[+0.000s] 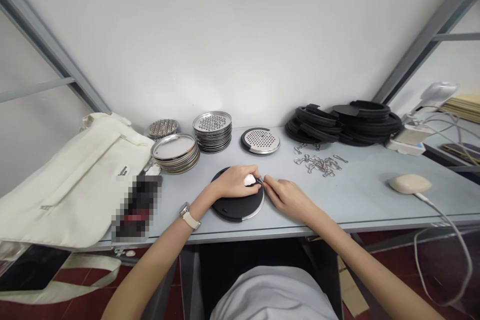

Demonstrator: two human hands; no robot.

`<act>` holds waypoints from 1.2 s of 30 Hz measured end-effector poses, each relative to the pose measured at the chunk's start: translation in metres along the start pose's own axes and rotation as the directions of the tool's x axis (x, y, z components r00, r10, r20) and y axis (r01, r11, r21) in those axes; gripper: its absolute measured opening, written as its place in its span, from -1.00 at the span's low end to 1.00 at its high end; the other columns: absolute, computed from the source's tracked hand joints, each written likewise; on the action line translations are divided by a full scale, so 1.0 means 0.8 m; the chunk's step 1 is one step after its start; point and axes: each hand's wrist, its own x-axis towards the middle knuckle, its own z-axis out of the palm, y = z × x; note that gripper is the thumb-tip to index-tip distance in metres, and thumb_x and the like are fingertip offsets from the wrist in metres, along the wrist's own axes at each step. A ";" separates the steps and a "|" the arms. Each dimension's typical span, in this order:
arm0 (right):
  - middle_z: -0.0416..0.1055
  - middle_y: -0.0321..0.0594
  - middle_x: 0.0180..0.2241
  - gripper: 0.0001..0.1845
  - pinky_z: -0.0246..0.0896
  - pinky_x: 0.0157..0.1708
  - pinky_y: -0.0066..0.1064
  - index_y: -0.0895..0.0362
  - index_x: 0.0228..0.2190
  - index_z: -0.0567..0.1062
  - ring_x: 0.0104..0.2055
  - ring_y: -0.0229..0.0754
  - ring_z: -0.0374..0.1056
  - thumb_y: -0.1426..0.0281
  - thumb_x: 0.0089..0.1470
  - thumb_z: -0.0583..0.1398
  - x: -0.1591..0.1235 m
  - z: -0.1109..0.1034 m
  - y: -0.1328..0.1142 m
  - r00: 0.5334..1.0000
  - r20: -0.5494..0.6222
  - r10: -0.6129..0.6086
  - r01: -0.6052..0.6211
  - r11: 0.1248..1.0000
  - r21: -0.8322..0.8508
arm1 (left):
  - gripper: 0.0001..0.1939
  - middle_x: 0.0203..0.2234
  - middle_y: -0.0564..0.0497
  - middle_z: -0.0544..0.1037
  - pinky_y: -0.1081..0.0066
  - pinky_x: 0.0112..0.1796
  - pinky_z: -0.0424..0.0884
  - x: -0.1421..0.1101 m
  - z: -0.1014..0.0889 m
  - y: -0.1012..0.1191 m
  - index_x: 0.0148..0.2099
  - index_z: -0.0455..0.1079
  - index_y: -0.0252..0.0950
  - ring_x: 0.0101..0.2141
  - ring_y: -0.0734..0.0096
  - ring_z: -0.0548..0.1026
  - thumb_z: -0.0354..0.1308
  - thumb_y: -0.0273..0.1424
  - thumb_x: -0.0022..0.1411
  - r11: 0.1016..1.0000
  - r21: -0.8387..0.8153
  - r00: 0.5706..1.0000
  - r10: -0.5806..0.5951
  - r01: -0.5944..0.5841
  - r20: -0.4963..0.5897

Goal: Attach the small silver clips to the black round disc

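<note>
Black, smooth and round: the disc [240, 205] lies flat on your grey tabletop [360, 200], under your left hand [237, 181] and just left of your right hand [287, 199]. Left is curled over the disc's far-right part; can't tell if it's clamped. Right has thumb and fingers pinched together on a small metal piece [260, 180] at the disc's right edge, mostly hidden. Disc is circular, so no long axis; black face up, bare shiny metal edge arcing along its lower right, facing you and right. Beyond it, a perforated metal disc [261, 140] has its black collar on the left. Bent-wire clips [320, 164] sit loose to the right, near rubbery-looking black rings [313, 125].
</note>
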 end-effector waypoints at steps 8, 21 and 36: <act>0.33 -0.31 -0.61 -0.74 -0.17 -0.53 -0.44 0.11 -0.33 0.25 -0.60 -0.25 0.22 0.33 0.27 -0.17 0.001 0.004 0.001 1.000 -0.004 0.012 -0.013 1.000 -0.008 | -0.83 -0.35 0.08 0.50 0.48 -0.34 0.29 0.000 0.001 -0.002 -0.24 0.29 -0.26 -0.36 0.43 0.44 0.11 -0.30 0.12 1.000 0.017 1.000 0.009 -0.009 0.005; 0.35 -0.31 -0.60 -0.75 -0.14 -0.52 -0.45 0.10 -0.28 0.26 -0.58 -0.24 0.24 0.33 0.27 -0.16 0.002 0.004 0.003 1.000 0.004 0.019 -0.019 1.000 -0.009 | -0.83 -0.41 0.09 0.47 0.46 -0.38 0.26 0.000 0.000 -0.002 -0.24 0.24 -0.24 -0.42 0.43 0.40 0.08 -0.29 0.14 0.998 0.060 0.999 0.034 -0.034 0.006; 0.33 -0.32 -0.62 -0.75 -0.17 -0.53 -0.44 0.10 -0.30 0.26 -0.60 -0.26 0.22 0.33 0.26 -0.15 0.002 0.005 0.003 1.000 -0.002 0.008 -0.008 1.000 -0.003 | -0.82 -0.39 0.07 0.48 0.48 -0.38 0.27 0.001 0.000 -0.003 -0.24 0.28 -0.26 -0.40 0.44 0.41 0.10 -0.29 0.13 0.999 0.043 1.000 0.017 -0.018 0.017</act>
